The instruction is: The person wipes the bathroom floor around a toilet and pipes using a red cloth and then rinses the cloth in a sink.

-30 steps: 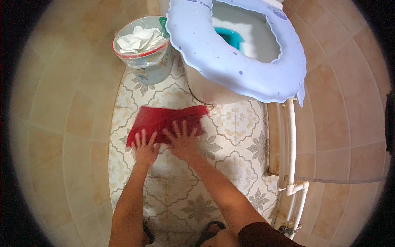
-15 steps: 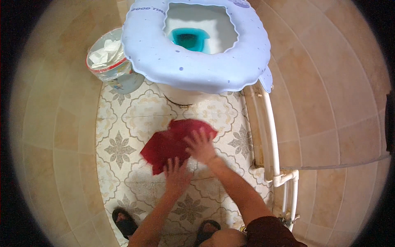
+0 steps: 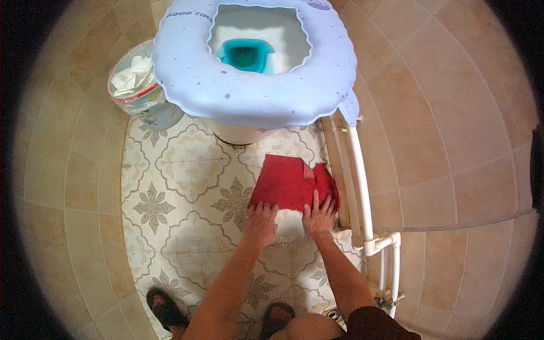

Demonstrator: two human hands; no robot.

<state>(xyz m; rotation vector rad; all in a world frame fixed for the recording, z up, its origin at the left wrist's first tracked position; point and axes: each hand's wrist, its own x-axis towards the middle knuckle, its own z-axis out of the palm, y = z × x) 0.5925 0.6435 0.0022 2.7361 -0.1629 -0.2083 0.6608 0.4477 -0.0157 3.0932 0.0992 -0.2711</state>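
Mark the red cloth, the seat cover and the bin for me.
Red cloth (image 3: 285,184): head view, on its flat left part.
Seat cover (image 3: 252,102): head view, front of its pale blue ring.
Bin (image 3: 161,115): head view, on its side wall.

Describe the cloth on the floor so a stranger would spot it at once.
Start at the toilet with the pale blue seat cover. Below it, slightly right, on the patterned floor lies the cloth, with the left hand and right hand at its near edge. It is red all over; the bin is grayish with a red rim.
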